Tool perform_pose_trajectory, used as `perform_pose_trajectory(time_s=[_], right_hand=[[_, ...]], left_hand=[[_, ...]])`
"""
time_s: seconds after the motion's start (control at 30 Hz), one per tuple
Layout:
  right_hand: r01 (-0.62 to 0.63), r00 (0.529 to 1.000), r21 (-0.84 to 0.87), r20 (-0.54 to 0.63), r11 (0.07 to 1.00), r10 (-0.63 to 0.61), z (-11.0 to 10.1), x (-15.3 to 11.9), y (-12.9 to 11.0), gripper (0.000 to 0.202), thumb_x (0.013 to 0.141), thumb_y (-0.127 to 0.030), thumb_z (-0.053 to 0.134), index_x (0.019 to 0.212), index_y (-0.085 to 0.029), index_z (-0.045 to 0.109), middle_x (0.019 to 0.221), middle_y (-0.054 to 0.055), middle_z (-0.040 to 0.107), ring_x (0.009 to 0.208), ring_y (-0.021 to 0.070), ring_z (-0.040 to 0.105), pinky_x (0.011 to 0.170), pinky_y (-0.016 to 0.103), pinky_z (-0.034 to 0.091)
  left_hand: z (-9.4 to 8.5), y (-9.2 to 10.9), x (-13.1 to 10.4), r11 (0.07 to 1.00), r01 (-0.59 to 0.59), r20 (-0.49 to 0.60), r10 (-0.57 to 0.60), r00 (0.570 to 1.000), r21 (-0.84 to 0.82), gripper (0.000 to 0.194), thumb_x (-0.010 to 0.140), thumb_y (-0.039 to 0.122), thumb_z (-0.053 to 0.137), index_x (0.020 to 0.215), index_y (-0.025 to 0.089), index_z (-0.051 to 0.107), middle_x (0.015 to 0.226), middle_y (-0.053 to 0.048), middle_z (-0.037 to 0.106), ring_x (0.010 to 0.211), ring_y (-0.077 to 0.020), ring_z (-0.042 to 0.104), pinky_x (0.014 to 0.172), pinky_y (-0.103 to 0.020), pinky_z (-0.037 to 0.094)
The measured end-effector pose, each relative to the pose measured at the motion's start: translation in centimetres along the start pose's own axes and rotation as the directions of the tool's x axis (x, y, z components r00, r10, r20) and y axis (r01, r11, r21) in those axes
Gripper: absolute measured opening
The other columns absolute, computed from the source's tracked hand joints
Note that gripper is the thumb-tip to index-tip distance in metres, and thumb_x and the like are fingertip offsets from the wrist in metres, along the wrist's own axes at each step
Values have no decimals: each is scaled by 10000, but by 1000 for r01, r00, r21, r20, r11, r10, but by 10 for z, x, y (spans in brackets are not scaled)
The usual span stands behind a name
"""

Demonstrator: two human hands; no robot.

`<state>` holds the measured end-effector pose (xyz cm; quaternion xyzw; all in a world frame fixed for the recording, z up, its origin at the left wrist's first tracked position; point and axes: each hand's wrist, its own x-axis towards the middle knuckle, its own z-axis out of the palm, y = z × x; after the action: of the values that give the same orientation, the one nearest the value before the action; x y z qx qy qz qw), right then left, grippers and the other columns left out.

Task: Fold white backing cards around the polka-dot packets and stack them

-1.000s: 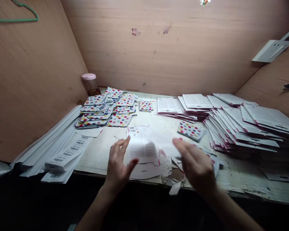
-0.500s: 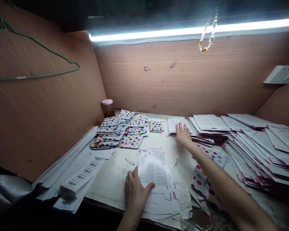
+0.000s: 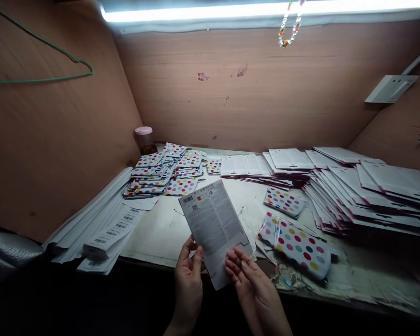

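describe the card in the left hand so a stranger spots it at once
Find the pale worktable below the strip light, then the left hand at its near edge. That hand grips a tilted card with a barcode in its top left corner. Unlike the stacked cards at the right, it is held up.

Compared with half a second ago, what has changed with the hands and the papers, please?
The right hand has left the card stack at the back and come nearer, to the lower right edge of a printed card. The left hand, which rested on flat sheets, now holds this card up, tilted. The dotted pouches at left and the pink-lidded jar stayed in place.
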<state>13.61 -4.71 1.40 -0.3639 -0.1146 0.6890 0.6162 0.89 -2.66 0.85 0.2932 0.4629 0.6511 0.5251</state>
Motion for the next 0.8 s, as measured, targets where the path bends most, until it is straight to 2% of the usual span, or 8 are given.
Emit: perform_pose_trajectory(time_s=[0.1, 0.2, 0.3, 0.4, 0.47, 0.6, 0.7, 0.8], right_hand=[[-46, 999, 33, -13, 998, 47, 1, -3, -3, 482, 571, -373, 889, 976, -174, 721, 921, 60, 727, 816, 164, 661, 808, 298, 515], [-53, 998, 62, -32, 997, 55, -2, -6, -6, 426, 548, -341, 901, 900, -170, 732, 888, 47, 726, 803, 152, 659, 793, 270, 511], [-21, 997, 81, -70, 996, 27, -7, -9, -9, 438, 536, -335, 905, 904, -180, 725, 944, 61, 728, 873, 182, 666, 842, 302, 504], [-56, 998, 101, -34, 993, 59, -10, -13, -12, 501, 546, -376, 894, 959, -153, 717, 1003, 107, 721, 953, 229, 663, 906, 359, 492], [-74, 997, 94, -1, 993, 74, -8, -16, -13, 458, 567, -374, 884, 929, -150, 716, 954, 93, 724, 914, 221, 669, 892, 357, 502], [-10, 1000, -23, 23, 1000, 10, -3, -22, -15, 283, 670, -360, 831, 860, -196, 700, 901, 30, 714, 848, 200, 666, 806, 326, 526], [30, 999, -81, 20, 996, -29, -2, -25, -18, 268, 690, -351, 822, 872, -198, 697, 918, 35, 725, 865, 216, 674, 801, 325, 525], [10, 1000, 2, 23, 1000, -10, -6, -28, -17, 236, 672, -312, 833, 831, -199, 700, 890, 25, 734, 809, 199, 681, 766, 302, 529]], left_hand=[[-5, -6, -14, 999, 49, 21, -48, 999, -22, 422, 827, 408, 672, 1167, 223, 503, 946, -32, 637, 776, -169, 674, 679, -267, 542], [-13, -14, -23, 999, 24, -23, -24, 999, 36, 449, 784, 428, 714, 1125, 218, 511, 992, -40, 622, 865, -193, 669, 729, -283, 550], [-23, -19, -28, 997, -44, -124, 51, 991, 58, 467, 778, 461, 710, 1125, 230, 501, 1067, -55, 597, 929, -196, 643, 746, -283, 554], [-28, -20, -32, 992, -90, -180, 104, 978, 84, 446, 794, 469, 689, 1129, 245, 498, 1068, -46, 581, 912, -178, 631, 713, -256, 552], [-27, -19, -35, 987, -103, -144, 121, 982, 124, 429, 795, 454, 690, 1117, 238, 505, 1027, -39, 589, 903, -181, 637, 708, -255, 550], [-19, -12, -47, 970, -100, -114, 127, 985, 220, 373, 765, 431, 720, 1028, 228, 549, 857, -8, 634, 785, -179, 663, 679, -255, 538], [-23, 0, -54, 976, 33, -21, -29, 999, 215, 351, 734, 446, 733, 974, 220, 614, 851, -45, 704, 808, -240, 693, 712, -316, 550], [-41, 14, -52, 958, 104, 143, -146, 979, 268, 438, 679, 538, 730, 981, 226, 675, 860, -91, 726, 912, -333, 686, 817, -456, 538]])
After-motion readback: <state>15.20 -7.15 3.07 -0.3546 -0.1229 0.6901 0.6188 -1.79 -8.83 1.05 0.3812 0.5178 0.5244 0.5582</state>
